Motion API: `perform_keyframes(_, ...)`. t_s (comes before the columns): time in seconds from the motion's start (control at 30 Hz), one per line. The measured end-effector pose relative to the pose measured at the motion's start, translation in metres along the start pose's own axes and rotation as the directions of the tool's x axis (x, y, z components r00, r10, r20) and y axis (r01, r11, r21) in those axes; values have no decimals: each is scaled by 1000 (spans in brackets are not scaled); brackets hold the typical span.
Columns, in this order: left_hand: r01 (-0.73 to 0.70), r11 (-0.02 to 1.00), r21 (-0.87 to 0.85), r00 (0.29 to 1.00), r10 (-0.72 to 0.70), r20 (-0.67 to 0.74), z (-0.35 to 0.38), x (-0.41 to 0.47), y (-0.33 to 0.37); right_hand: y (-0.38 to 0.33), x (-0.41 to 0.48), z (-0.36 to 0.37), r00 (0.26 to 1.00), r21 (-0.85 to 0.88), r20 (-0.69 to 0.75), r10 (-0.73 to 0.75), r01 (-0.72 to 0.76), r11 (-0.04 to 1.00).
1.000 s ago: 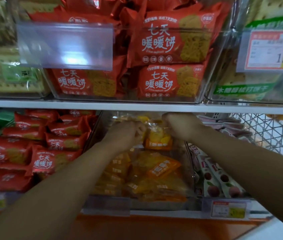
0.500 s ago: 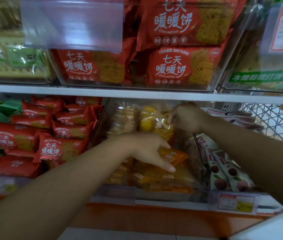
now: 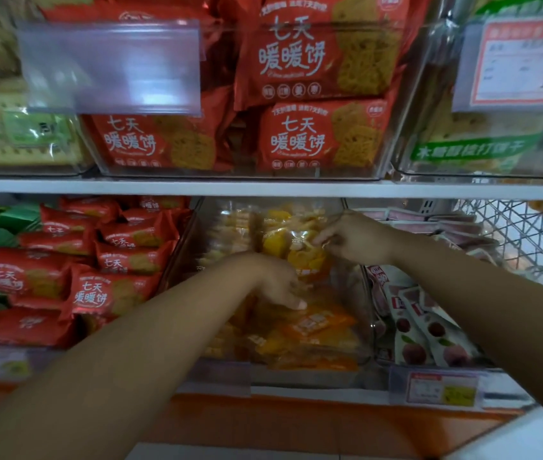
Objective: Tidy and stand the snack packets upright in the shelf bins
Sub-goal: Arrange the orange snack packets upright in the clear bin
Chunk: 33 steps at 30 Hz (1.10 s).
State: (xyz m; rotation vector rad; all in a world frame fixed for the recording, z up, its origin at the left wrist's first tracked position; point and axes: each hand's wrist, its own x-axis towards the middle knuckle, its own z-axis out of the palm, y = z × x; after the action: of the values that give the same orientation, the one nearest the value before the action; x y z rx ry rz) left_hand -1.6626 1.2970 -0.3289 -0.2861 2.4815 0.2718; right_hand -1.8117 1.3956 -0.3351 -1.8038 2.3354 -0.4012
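While the right hand [image 3: 358,240] reaches to the back of the clear bin [image 3: 313,376] on the lower shelf, its thumb and fingers pinch the top edge of an upright packet [image 3: 291,242] (yellow, clear film, print too blurred to read). That packet stands among other yellow packs against the bin's rear. Left hand [image 3: 280,283] is lower and nearer the front of the same bin, fingers stretched down and not closed round anything, one fingertip touching the orange packets [image 3: 316,327] lying flat in a loose pile on the bin floor. Both forearms come in from the bottom corners. Red packets [image 3: 97,260] fill the bin just to the left, mostly slumped. Peach packets [image 3: 429,333] lean in the bin to the right, a price tag [image 3: 442,390] below them. Wire basket [image 3: 529,237] at far right. More red packs sit in the upper bin [image 3: 237,172] above the shelf board.
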Motion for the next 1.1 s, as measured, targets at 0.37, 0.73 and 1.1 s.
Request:
perform_keyframes(0.37, -71, 982, -178, 997, 74, 12, -2, -4, -4, 0, 2, 1, 999, 6, 30, 29, -29, 1000)
perform_keyframes(0.73, -296, 742, -601, 873, -44, -485, -25, -50, -57, 2, 3, 2, 1000, 23, 16, -5, 4, 1000)
perform_keyframes(1.1, -7, 998, 66, 684, 53, -728, 0, 5, -16, -5, -7, -2, 998, 76, -54, 34, -30, 997)
